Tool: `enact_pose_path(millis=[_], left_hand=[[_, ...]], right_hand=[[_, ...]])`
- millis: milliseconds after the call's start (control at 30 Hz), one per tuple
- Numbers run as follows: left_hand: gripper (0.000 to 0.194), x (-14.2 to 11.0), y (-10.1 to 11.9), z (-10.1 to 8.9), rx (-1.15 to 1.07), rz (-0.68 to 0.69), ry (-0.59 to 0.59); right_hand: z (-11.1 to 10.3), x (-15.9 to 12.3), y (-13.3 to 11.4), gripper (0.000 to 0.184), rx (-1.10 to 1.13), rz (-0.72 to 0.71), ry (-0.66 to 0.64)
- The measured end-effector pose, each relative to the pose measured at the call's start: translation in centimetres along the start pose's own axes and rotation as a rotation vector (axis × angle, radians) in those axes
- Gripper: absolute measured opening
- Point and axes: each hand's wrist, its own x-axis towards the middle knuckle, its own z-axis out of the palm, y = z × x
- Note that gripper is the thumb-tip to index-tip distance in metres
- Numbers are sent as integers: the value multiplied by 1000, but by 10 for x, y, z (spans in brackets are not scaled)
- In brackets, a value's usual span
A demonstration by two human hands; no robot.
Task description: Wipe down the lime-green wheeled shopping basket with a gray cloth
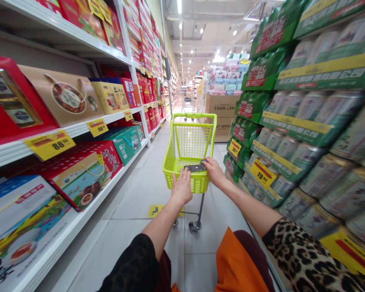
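Note:
A lime-green wire shopping cart (pixel 188 142) rolls on small wheels directly ahead of me. My left hand (pixel 181 188) grips the near rim of its basket, and my right hand (pixel 213 172) rests over the same rim a little farther right. Between my hands, a dark smartphone (pixel 194 167) lies flat at the rim. My left arm has a black sleeve, and my right arm has a leopard-print sleeve.
White shelves of boxed goods (pixel 79 125) with yellow price tags line the left. Stacked green-wrapped cans (pixel 310 134) form a wall on the right. A tiled aisle floor (pixel 134 227) runs ahead past wet-wipes cartons (pixel 220 115) to another cart (pixel 187 106).

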Motion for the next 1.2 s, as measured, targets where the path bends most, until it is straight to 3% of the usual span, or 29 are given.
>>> enact_pose_path(millis=[200,400,667,767,900,967,1100,1200], left_hand=[[76,-2,-1,3,14,-35,18],[78,-7,1,11,30,-22,73],[74,-4,6,15,40,-27,53],[76,-4,-8,12,51,9,54],[75,-3,-31,6,56,-119,43],[75,-1,-35,4,48,-142,34],[75,2,-27,5,10,-179,28],[72,2,-23,5,-5,-160,22]], right_hand=[[-11,-26,-38,31,41,-72,-12],[-26,-18,-39,33,-31,42,-73],[-8,-26,-77,37,43,-75,-22],[-9,-28,-68,38,-16,-26,-46],[-17,-27,-42,40,-15,47,-36],[-17,-24,-41,46,23,75,-19],[-7,-10,-73,64,111,101,-49],[0,3,-96,61,111,140,-104]])
